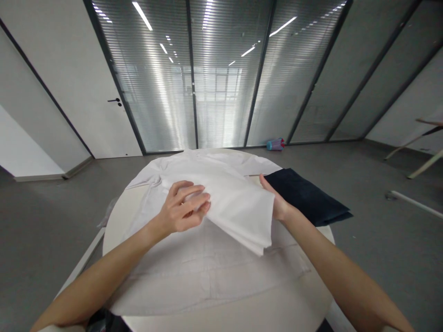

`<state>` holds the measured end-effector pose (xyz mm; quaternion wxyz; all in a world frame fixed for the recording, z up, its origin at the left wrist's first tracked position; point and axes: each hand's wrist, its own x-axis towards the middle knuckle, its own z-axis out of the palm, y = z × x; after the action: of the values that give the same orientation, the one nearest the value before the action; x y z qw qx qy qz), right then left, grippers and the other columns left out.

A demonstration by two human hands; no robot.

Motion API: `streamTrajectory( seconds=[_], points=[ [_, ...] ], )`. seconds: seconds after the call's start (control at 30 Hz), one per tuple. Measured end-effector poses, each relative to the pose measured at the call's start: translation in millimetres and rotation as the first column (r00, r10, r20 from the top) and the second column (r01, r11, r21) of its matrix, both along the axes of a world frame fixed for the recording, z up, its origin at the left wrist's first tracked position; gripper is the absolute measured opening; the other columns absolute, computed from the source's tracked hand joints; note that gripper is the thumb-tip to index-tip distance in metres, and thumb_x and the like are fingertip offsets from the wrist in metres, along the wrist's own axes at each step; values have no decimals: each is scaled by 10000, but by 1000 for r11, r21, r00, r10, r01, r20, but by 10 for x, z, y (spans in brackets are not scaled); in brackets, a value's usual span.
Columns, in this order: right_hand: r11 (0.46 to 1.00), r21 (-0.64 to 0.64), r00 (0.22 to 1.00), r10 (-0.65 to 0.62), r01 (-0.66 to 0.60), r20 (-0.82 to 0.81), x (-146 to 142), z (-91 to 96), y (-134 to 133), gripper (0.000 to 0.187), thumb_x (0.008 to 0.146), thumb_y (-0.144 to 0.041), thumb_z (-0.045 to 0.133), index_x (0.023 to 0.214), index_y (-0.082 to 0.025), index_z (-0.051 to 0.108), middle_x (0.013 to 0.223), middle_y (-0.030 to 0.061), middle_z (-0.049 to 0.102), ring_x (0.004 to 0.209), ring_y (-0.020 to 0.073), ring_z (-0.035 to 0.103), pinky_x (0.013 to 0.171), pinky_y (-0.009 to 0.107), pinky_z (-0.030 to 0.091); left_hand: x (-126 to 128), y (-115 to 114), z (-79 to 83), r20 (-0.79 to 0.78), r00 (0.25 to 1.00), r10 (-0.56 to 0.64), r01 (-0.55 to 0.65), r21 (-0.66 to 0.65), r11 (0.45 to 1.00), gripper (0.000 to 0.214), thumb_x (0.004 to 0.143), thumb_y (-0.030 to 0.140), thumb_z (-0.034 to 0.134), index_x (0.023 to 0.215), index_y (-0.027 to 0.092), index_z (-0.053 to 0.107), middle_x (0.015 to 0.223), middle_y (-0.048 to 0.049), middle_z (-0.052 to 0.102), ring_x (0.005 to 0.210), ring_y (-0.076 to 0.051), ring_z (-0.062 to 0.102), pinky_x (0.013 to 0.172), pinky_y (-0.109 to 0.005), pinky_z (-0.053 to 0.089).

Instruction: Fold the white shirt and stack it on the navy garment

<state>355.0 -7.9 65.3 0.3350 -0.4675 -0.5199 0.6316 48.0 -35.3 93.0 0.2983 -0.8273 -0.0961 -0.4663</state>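
Note:
A white long-sleeved shirt (pixel 228 207) lies spread on a round white table (pixel 116 230), with part of it folded up into a raised flap. My left hand (pixel 183 207) sits on the cloth, fingers curled into the fold. My right hand (pixel 277 198) pinches the far edge of the flap, next to a folded dark navy garment (pixel 304 196). The flap's lower corner hangs down over the shirt's flat lower part. Most of the shirt's collar and sleeves are hidden by folds.
A teal and pink bottle (pixel 276 144) lies on the grey floor by the glass partition with blinds (pixel 221 87). A door (pixel 114 110) stands at the left. Pale furniture legs (pixel 422 161) stand at the right.

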Motion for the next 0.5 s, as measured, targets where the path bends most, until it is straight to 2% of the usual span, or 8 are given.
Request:
streamTrajectory(
  seconds=[0.03, 0.1, 0.17, 0.23, 0.3, 0.37, 0.5],
  points=[
    [996, -43, 997, 73, -74, -14, 15, -3, -25, 878, 867, -853, 171, 1011, -176, 711, 897, 119, 749, 920, 295, 724, 804, 394, 579, -1, 11, -31, -33, 998, -48, 47, -6, 999, 266, 833, 34, 659, 935, 263, 573, 1023, 15, 720, 1066, -200, 663, 879, -420, 535],
    [985, -69, 988, 155, -155, -7, 27, -6, -71, 760, 868, -817, 369, 1003, -160, 725, 871, 104, 754, 837, 261, 732, 727, 346, 590, -5, 39, -120, -105, 989, -104, 95, -85, 992, 276, 832, 47, 671, 975, 267, 585, 1000, 25, 723, 1032, -167, 675, 920, -394, 536],
    [975, -66, 976, 214, -211, 45, 22, 9, -103, 577, 824, -695, 624, 1007, -157, 729, 883, 85, 759, 798, 227, 729, 681, 298, 588, -4, 81, -234, -178, 975, -131, 100, -176, 979, 291, 844, 75, 671, 1035, 282, 598, 991, 35, 726, 1001, -136, 685, 949, -355, 527],
    [972, -49, 968, 235, -231, 88, 25, 60, -121, 491, 763, -563, 773, 1041, -161, 721, 931, 76, 761, 815, 211, 727, 687, 279, 590, 22, 144, -336, -258, 953, -156, 105, -201, 974, 287, 841, 96, 683, 1029, 302, 613, 1009, 48, 730, 1016, -125, 684, 952, -325, 516],
    [982, 3, 977, 186, -188, 102, 68, 156, -136, 500, 745, -518, 804, 1088, -168, 706, 995, 83, 758, 846, 217, 727, 704, 288, 597, 100, 232, -378, -310, 934, -175, 128, -167, 978, 249, 838, 103, 693, 962, 309, 625, 1038, 61, 731, 1053, -124, 677, 944, -314, 505],
    [992, 82, 988, 84, -95, 133, 184, 296, -152, 499, 753, -510, 797, 1115, -183, 695, 1034, 87, 755, 845, 229, 729, 680, 298, 603, 257, 346, -335, -304, 939, -160, 130, -119, 984, 192, 864, 117, 675, 927, 292, 628, 1064, 52, 732, 1089, -129, 666, 937, -317, 490],
    [975, 188, 961, -163, 122, 222, 642, 672, -189, 465, 757, -471, 793, 1093, -161, 702, 977, 110, 761, 727, 222, 727, 578, 274, 585, 831, 635, -61, -213, 971, -111, 109, -23, 994, 128, 963, 134, 552, 983, 238, 625, 1098, -3, 728, 1195, -169, 619, 921, -346, 451]
  ],
)
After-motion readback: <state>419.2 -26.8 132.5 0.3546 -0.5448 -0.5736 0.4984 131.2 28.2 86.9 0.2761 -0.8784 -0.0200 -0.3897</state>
